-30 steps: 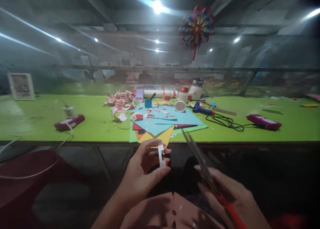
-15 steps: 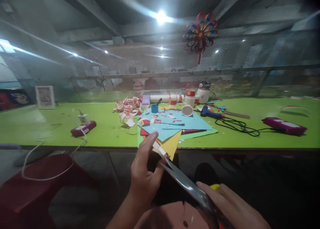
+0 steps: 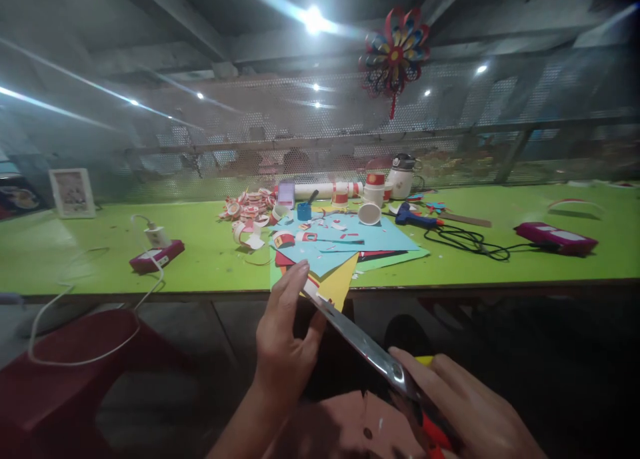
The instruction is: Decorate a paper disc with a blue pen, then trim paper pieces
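Observation:
My left hand (image 3: 287,332) holds a small white-and-red paper piece (image 3: 312,288) between thumb and fingers, just in front of the table edge. My right hand (image 3: 463,395) is closed around the red handles of a large pair of scissors (image 3: 367,345). The scissor blades point up and left and look nearly closed, with their tips at the paper piece. Part of the paper is hidden behind my fingers and the blades. Beyond my hands, light blue paper sheets (image 3: 400,237) lie over a yellow sheet (image 3: 343,279), with cut scraps on top.
On the green table (image 3: 480,272) are a tipped paper cup (image 3: 369,213), stacked cups (image 3: 374,191), a pile of red-and-white paper rings (image 3: 250,205), a blue glue gun (image 3: 415,217), purple power strips (image 3: 555,239) and a white jug (image 3: 401,179). A red stool (image 3: 75,365) stands left.
The scissor blades have closed from slightly parted to nearly together at the paper piece. The whole view has shifted a little, so the table's things appear further left and higher.

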### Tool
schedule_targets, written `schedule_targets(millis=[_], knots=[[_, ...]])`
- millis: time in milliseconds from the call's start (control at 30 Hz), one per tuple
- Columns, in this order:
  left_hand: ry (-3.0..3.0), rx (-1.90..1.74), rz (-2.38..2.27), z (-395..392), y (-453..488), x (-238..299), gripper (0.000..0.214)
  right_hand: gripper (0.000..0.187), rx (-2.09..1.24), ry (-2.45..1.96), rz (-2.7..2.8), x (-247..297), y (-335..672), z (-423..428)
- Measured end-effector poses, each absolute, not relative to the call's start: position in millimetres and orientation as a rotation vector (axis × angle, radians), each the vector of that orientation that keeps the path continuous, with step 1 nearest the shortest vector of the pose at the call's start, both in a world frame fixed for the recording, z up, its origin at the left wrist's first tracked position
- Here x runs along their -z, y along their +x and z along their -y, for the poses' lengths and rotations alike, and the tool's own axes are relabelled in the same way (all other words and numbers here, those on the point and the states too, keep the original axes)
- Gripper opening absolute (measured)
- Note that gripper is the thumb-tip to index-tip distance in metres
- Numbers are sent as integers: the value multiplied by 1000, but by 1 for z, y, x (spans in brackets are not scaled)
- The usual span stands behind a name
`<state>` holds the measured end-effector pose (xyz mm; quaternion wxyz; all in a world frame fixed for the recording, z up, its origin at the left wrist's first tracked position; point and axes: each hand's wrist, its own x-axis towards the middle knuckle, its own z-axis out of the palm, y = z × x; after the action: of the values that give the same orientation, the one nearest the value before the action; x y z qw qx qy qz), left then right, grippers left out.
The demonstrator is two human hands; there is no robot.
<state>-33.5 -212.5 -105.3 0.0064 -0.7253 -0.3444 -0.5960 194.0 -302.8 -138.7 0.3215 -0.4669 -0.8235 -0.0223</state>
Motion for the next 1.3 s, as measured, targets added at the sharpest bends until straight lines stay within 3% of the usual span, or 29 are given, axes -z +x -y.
schedule_targets(millis=[833,1033,1300], knots=[[-2158,1657,1017,209,-32,119,57,49,383,-1371,2236,120,199,305],[-2175,1667,1051,210,-31,121,52,62,263,-1459,2160,142,207,311],[-2136,1686,1053,208,-29,122,53,64,368,-1516,2229,154,213,315]])
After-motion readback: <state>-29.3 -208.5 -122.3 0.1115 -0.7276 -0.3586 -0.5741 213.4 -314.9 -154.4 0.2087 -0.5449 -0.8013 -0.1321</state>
